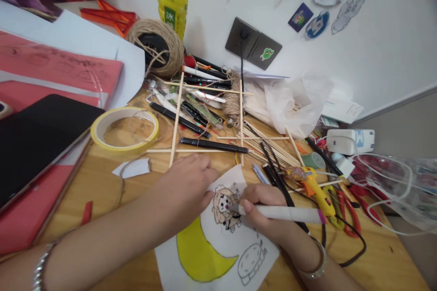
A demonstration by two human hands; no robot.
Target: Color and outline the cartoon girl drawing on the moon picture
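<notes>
My right hand (264, 202) is closed around a white marker (287, 213) with a magenta end. Its tip meets the small cartoon figure (223, 204) drawn on a white sheet of paper (170, 261). My left hand (193, 179) lies at the sheet's upper left edge, fingers curled together, thumb by the figure, holding the paper down. Below the figure the sheet carries a yellow crescent moon (205, 259) and an uncoloured burger-like outline (252, 261). Just beyond my left hand is a black marker (215, 145).
Behind my hands lie thin wooden sticks (241, 118), a roll of yellow tape (153, 134) and a twine spool (174, 47). A yellow glue gun (319, 191) and red-handled pliers (350, 218) are at right. A black tablet (44, 132) sits left, a yellow drink bottle (172, 0) at the back.
</notes>
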